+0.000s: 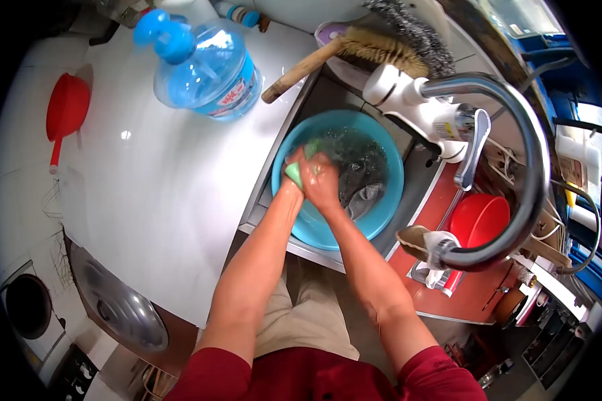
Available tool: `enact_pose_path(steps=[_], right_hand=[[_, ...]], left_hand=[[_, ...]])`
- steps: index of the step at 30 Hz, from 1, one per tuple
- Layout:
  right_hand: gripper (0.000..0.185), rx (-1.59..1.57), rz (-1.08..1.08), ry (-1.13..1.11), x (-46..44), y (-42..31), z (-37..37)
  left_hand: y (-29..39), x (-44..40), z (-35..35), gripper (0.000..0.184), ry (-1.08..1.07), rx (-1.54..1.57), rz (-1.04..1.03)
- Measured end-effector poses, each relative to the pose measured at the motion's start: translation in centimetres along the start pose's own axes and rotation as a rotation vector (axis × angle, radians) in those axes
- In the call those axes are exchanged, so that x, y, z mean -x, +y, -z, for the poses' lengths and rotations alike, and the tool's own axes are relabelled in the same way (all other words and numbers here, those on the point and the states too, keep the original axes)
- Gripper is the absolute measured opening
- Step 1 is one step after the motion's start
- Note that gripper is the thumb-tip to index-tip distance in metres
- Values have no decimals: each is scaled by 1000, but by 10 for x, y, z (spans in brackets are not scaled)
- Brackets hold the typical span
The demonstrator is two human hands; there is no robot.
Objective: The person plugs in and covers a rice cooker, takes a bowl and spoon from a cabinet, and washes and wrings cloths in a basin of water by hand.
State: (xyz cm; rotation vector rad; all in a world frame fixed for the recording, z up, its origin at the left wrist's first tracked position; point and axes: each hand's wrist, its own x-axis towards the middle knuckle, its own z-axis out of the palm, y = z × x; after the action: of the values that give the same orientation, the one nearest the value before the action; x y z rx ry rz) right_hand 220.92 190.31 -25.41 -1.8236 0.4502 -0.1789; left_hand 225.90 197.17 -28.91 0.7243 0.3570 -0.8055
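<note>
Both hands are together over the left part of a turquoise basin (396, 180) of water. Between them is a light green piece (293, 174); whether it is soap or cloth I cannot make out. My left hand (294, 159) is partly covered by the other and its fingers are curled round the green piece. My right hand (321, 179) lies against it, wet, with bent fingers closed on the same piece. To the right of the hands, a grey cloth (365, 200) lies partly under the dark water.
The basin stands in a metal sink. A curved chrome faucet (538, 154) arches on the right. Behind it lies a wooden-handled brush (308, 67). A blue pump bottle (214, 73) stands on the white counter (160, 220). A red bowl (478, 219) sits at right, a red ladle (67, 107) at far left.
</note>
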Motion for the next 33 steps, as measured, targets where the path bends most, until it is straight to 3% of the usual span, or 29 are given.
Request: enact_pose_path(steps=[1,2,3,6,8,9,11,12,13,14,16,17,19,21,23,25,26,27,29,30,31,33], right_hand=[[24,226,-27,10,-12,8,0],[27,448,-50,23,-23,17,-1],[27,447,-54,15,-32,29,3],[34,661,-3,-184,-64,65,29],[36,1016,407,-254,-72,76,45],[36,1013,407,-259,-68,76,40],[32,865,51,35,-51,71,30],[32,872,49,31,-42,65,25],[30,954,94,-125,-33,57,19],[29,1034,146,-282,-26,47,13],[30,529,-21,-169,0,5,5],[28,412,40,-163,13,-18,8],[20,249,106,-170,46,-48,9],[18,174,17,-125,61,-79,1],[19,147,37,-17,52,-58,-7],[20,117,52,91,35,-38,-14],[20,91,55,124,24,-29,-15],[21,68,55,158,11,-22,-14],[26,115,74,170,-14,-9,-9],[26,113,76,167,-27,3,-3],[27,290,102,118,-37,19,1],[29,463,125,63,-52,46,6]], left_hand=[[-5,0,2,19,9,8,-1],[-2,4,-12,20,225,-62,82],[-2,8,-24,22,441,-132,170],[-11,23,-24,45,396,-205,118],[-6,33,-22,52,377,-250,150],[-1,37,-19,55,422,-271,220],[7,40,-25,59,465,-281,290],[11,41,-31,62,437,-176,336],[15,42,-35,65,409,-70,379],[11,37,-31,62,279,47,295],[12,16,-3,61,250,176,372],[13,7,3,62,220,295,444],[28,12,-23,58,185,283,364],[31,14,-26,58,234,-26,501],[15,3,-16,58,223,-42,456],[8,-4,-13,53,372,-210,309],[11,-7,-9,35,368,-219,299],[4,-9,-1,35,369,-216,302],[-14,-5,16,35,127,343,180],[-1,-1,-13,26,302,228,176],[-11,-9,1,28,489,-216,267],[-5,9,-21,32,617,-145,149]])
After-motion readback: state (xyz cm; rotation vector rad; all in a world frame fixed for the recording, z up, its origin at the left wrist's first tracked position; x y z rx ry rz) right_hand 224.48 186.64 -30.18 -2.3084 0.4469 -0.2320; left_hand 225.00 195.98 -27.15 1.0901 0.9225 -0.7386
